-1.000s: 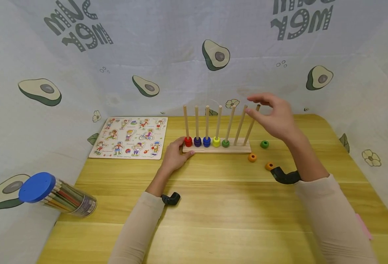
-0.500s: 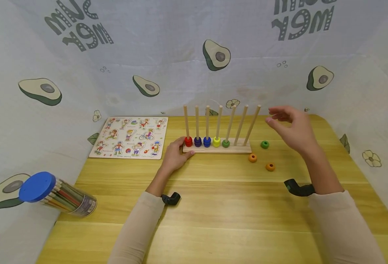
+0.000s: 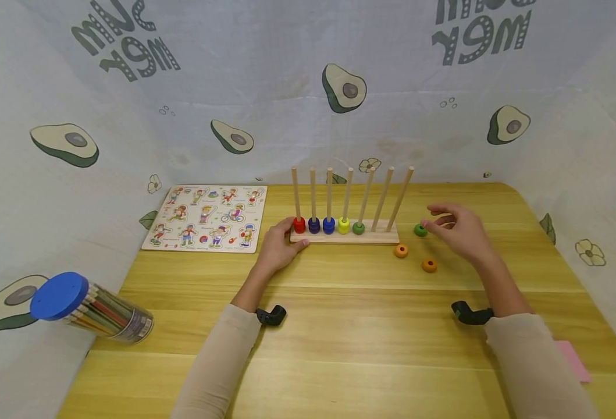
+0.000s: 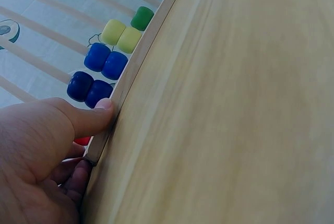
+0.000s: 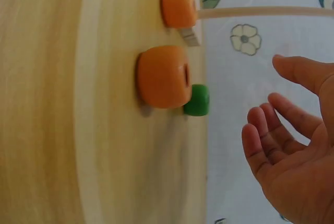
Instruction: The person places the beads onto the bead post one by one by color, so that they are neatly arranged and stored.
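A wooden peg rack (image 3: 373, 238) with a row of upright rods stands on the table. Red beads (image 3: 299, 225), purple beads (image 3: 314, 226), blue beads (image 3: 328, 226), yellow beads (image 3: 344, 226) and one green bead (image 3: 358, 228) sit low on separate rods; the two rightmost rods are bare. My left hand (image 3: 277, 249) grips the rack's left end, thumb along its front edge (image 4: 96, 117). A loose green bead (image 3: 420, 231) lies right of the rack, with two orange beads (image 3: 401, 251) nearer me. Above and right of the green bead, my right hand (image 3: 462, 233) holds nothing, fingers relaxed and thumb apart (image 5: 297, 70).
A picture puzzle board (image 3: 205, 220) lies at the back left. A jar of pencils with a blue lid (image 3: 59, 297) leans at the left. Something flat and pink (image 3: 573, 362) lies near the right edge. Printed cloth (image 3: 287, 87) hangs behind the table.
My right hand has moved right, away from the rod tops, then down toward the loose green bead. My left hand stays on the rack's end.
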`<state>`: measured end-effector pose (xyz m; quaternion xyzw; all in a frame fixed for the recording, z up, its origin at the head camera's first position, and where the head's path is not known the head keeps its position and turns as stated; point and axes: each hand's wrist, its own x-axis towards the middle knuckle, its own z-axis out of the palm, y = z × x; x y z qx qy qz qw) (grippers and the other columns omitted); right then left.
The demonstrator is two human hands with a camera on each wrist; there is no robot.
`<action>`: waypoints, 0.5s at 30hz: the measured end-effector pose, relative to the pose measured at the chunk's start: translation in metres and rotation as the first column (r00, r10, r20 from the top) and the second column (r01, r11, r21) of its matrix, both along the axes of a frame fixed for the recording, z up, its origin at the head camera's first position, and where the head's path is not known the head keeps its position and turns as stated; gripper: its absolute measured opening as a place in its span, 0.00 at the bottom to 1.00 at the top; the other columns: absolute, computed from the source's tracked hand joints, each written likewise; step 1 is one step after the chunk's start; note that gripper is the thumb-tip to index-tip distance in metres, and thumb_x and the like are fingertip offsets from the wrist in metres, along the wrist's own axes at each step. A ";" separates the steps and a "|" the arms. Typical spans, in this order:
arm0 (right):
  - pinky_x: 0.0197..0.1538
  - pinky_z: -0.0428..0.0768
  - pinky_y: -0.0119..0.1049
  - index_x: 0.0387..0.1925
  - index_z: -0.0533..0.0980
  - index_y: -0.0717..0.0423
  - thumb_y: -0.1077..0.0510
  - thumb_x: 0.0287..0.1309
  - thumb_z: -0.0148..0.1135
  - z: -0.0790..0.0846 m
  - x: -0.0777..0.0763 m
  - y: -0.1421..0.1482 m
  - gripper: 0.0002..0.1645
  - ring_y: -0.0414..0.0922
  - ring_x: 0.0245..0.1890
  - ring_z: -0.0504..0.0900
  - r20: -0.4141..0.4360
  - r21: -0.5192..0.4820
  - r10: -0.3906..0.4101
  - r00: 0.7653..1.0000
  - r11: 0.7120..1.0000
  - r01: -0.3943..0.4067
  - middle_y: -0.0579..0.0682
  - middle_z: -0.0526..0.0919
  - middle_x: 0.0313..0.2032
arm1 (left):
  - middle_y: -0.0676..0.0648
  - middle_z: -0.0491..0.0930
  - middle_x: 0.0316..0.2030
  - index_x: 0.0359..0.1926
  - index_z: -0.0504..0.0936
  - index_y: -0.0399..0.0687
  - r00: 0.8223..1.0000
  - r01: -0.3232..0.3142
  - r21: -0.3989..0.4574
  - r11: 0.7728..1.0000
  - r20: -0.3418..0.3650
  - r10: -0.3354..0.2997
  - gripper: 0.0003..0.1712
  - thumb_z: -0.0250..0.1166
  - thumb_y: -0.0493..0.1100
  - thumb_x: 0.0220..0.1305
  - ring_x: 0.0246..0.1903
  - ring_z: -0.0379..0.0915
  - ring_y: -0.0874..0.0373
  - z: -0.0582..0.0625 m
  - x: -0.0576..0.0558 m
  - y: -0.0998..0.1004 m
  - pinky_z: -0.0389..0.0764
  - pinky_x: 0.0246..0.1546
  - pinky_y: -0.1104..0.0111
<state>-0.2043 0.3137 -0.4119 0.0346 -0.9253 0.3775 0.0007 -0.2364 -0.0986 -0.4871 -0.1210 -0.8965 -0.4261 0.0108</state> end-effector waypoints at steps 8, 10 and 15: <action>0.39 0.74 0.22 0.71 0.69 0.63 0.44 0.71 0.63 -0.016 -0.008 0.006 0.38 0.61 0.57 0.77 0.066 0.009 -0.008 0.998 1.000 0.007 0.67 0.73 0.66 | 0.42 0.76 0.69 0.73 0.72 0.43 1.000 -0.003 -0.004 1.000 0.013 0.003 0.40 0.75 0.50 0.64 0.71 0.70 0.46 -0.002 -0.001 0.000 0.73 0.70 0.56; 0.40 0.74 0.22 0.71 0.69 0.63 0.44 0.71 0.63 -0.019 -0.010 0.007 0.38 0.62 0.58 0.77 0.077 0.007 -0.003 0.997 1.000 0.002 0.68 0.72 0.66 | 0.42 0.76 0.69 0.73 0.72 0.43 1.000 -0.003 -0.004 1.000 0.013 0.003 0.40 0.75 0.50 0.64 0.70 0.71 0.46 -0.002 -0.001 0.000 0.74 0.70 0.56; 0.49 0.79 0.37 0.72 0.68 0.64 0.44 0.72 0.62 -0.025 -0.012 0.007 0.38 0.64 0.60 0.76 0.101 -0.003 0.007 0.995 1.000 -0.006 0.69 0.70 0.67 | 0.42 0.76 0.68 0.72 0.72 0.43 1.000 -0.004 -0.002 1.000 0.014 0.004 0.40 0.75 0.49 0.64 0.70 0.71 0.46 -0.001 -0.001 -0.001 0.74 0.70 0.56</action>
